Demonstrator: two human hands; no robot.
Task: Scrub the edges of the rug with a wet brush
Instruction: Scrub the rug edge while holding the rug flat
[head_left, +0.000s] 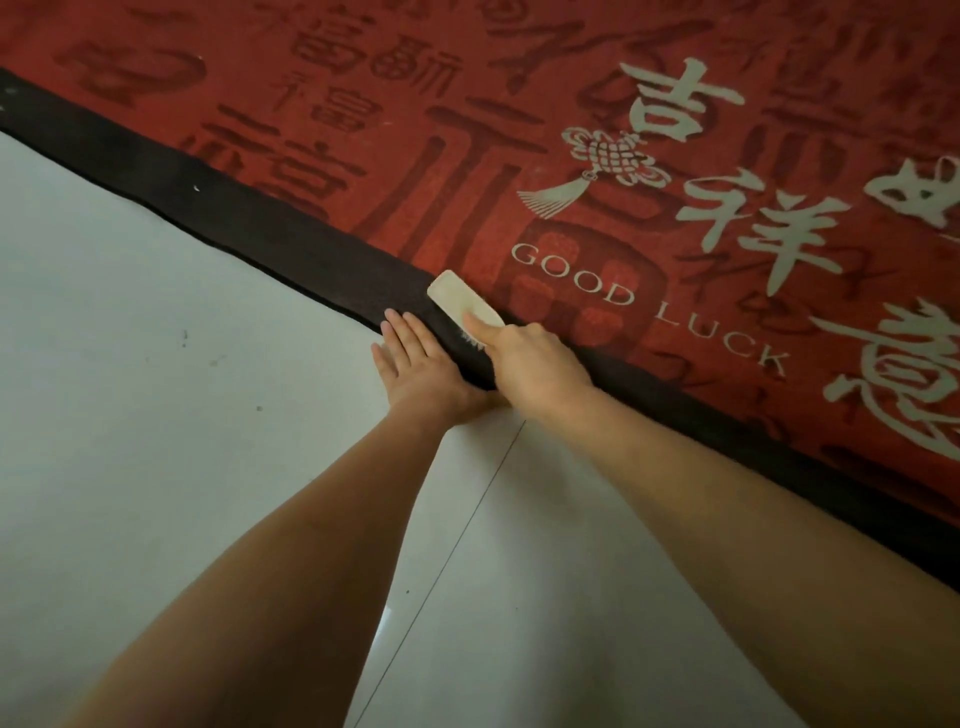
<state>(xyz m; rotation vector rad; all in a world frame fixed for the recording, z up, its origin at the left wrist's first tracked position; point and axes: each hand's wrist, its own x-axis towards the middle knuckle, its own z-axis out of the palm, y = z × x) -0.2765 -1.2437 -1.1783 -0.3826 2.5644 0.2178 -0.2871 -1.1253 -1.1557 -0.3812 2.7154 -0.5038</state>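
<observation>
A red rug (519, 130) with pale characters and the words GOOD LUCK fills the upper right; its dark border (270, 228) runs diagonally from upper left to lower right. My right hand (530, 364) grips a cream scrubbing brush (460, 299), index finger laid along its back, bristles down on the border. My left hand (415, 364) lies flat with straight fingers at the rug's edge, partly on the border and partly on the floor, just left of the brush.
Pale glossy floor tiles (156, 415) cover the lower left, with a thin grout line (467, 525) running under my arms. A few dark specks dot the tiles near the left.
</observation>
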